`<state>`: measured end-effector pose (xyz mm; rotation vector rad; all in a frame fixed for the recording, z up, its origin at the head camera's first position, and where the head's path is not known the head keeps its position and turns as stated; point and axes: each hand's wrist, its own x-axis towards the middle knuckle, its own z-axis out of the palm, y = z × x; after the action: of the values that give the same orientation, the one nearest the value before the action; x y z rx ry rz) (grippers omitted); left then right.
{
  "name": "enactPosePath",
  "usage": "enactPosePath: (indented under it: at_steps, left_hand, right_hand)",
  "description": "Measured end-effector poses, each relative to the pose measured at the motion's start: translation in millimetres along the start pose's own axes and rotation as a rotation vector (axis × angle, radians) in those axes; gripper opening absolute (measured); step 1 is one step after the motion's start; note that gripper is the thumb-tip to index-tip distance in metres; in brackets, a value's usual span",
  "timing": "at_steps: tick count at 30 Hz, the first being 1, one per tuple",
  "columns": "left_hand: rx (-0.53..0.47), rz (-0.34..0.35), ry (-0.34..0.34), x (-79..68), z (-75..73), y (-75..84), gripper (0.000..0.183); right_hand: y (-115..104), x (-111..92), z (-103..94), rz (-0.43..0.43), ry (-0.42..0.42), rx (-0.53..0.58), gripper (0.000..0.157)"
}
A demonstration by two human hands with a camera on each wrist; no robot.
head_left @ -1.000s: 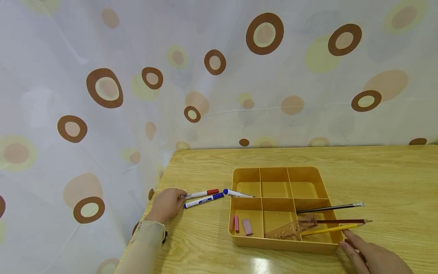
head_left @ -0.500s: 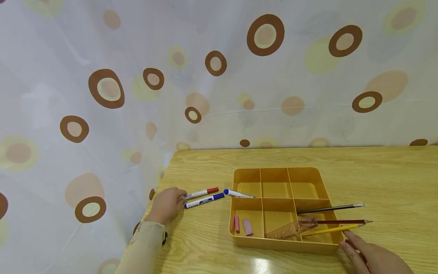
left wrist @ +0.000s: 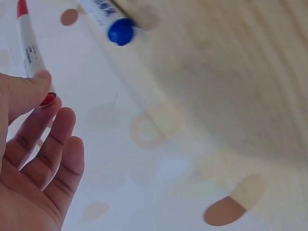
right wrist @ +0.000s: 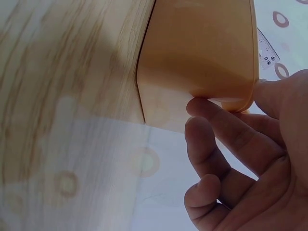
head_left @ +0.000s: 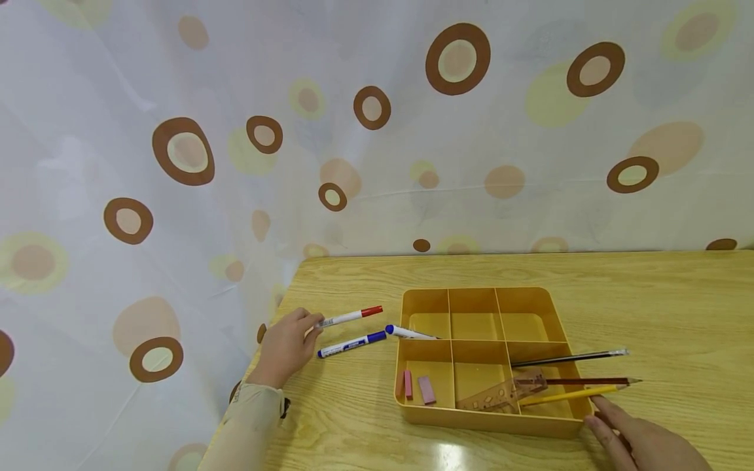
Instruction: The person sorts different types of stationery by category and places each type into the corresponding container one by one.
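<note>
A white marker with a red cap is lifted a little off the table at the left in the head view. My left hand pinches its rear end between thumb and forefinger; the left wrist view shows this grip on the red-capped marker. Just below lies a blue-capped marker. At the right, my right hand holds the near right corner of a yellow compartment tray. Up close, its thumb is at the rim and fingertips press the tray's outer wall.
Another blue-capped marker leans over the tray's left rim. Inside are pink erasers, a brownish ruler, and a black pencil, a dark red pencil and a yellow pencil sticking out rightward. A patterned curtain borders the table.
My left hand has raised the red-capped marker from beside the blue one, up and slightly away. My right hand and the tray have stayed in place.
</note>
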<state>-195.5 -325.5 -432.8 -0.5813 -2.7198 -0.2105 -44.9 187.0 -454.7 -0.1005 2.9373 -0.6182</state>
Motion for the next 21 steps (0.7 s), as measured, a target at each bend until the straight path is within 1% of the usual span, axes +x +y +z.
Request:
enactPosePath:
  at_steps: [5, 8, 10, 13, 16, 21]
  left_hand:
    - [0.032, 0.115, 0.127, 8.4, -9.0, 12.5, 0.020]
    - [0.049, 0.180, 0.182, 13.2, -16.3, 24.1, 0.020]
    - [0.050, 0.219, 0.206, 16.3, -21.1, 32.7, 0.020]
    - [0.050, 0.264, 0.224, 20.5, -26.6, 44.6, 0.019]
    - [0.058, 0.293, 0.231, 24.6, -30.7, 54.8, 0.018]
    - [0.071, 0.320, 0.224, 29.3, -31.4, 66.4, 0.016]
  right_hand:
    - [-0.3, 0.4, 0.1, 0.006, -0.007, -0.003, 0.060]
    - [-0.3, 0.6, 0.2, 0.004, -0.008, 0.002, 0.059]
    - [-0.1, 0.6, 0.1, 0.000, -0.006, 0.005, 0.058]
    - [0.4, 1.2, -0.4, -0.003, -0.017, 0.006, 0.059]
    - [0.6, 2.4, -1.4, 0.002, -0.042, 0.006, 0.061]
    - [0.4, 1.7, -0.7, -0.007, -0.013, 0.006, 0.059]
